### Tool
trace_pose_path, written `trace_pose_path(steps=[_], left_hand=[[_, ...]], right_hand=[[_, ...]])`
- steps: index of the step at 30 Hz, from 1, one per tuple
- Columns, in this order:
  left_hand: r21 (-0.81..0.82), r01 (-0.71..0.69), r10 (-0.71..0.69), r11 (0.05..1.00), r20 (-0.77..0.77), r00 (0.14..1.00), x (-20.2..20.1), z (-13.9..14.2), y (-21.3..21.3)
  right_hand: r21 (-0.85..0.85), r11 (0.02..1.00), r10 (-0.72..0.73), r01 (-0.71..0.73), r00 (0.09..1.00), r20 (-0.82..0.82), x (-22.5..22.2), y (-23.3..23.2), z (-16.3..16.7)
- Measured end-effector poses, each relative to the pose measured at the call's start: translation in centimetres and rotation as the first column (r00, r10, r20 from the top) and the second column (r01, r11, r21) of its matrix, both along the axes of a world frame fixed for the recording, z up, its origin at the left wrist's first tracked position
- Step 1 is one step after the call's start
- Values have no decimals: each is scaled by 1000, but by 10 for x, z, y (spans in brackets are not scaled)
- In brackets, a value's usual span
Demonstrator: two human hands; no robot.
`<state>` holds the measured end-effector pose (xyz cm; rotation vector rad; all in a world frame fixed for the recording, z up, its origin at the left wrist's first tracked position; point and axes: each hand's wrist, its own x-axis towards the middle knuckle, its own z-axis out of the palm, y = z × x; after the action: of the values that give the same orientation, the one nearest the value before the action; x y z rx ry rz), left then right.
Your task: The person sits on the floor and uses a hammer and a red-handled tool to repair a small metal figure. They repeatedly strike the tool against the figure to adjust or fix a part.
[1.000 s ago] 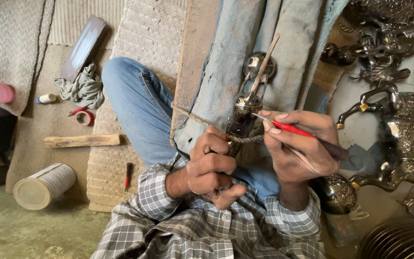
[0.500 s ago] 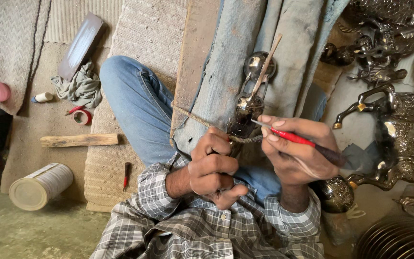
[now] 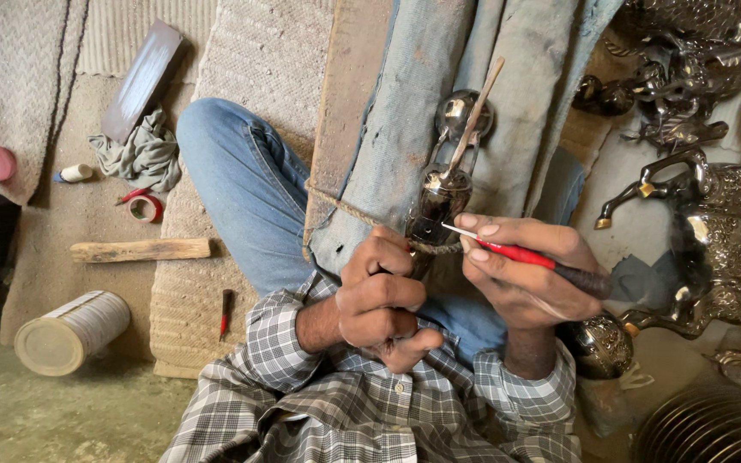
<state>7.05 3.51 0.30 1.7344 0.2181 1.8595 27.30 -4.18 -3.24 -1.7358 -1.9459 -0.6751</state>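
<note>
A shiny silver metal piece [image 3: 441, 199] rests on a cloth-covered board [image 3: 405, 129] leaning over my lap. A rope [image 3: 353, 214] runs across the board and around the piece. My left hand [image 3: 381, 296] is closed around the lower end of the metal piece and the rope. My right hand [image 3: 525, 273] grips a red-handled pointed tool [image 3: 525, 255], its thin tip touching the metal piece. A thin wooden stick [image 3: 473, 116] lies slanted over the piece's upper part.
Silver horse figurines [image 3: 713, 231] and other metal ornaments crowd the right side. A round metal knob [image 3: 600, 345] sits by my right wrist. On the left floor lie a tin can [image 3: 70, 333], wooden block [image 3: 141, 249], tape roll [image 3: 146, 207], rag [image 3: 141, 156] and small red tool [image 3: 225, 312].
The view has shifted slightly. Both hands keep their hold; the tool tip stays at the metal piece with only small movement.
</note>
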Motion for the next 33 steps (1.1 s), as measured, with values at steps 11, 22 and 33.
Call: trace_pose_path(steps=[11, 22, 33], left_hand=[[16, -29, 28, 999, 42, 999, 5, -1, 1], [12, -37, 36, 999, 57, 998, 7, -2, 0], [9, -14, 14, 1000, 28, 1000, 3, -2, 1]], right_hand=[[282, 892, 397, -352, 317, -861, -25, 47, 45], [236, 908, 348, -345, 309, -885, -31, 51, 59], [222, 884, 377, -412, 344, -860, -32, 45, 59]])
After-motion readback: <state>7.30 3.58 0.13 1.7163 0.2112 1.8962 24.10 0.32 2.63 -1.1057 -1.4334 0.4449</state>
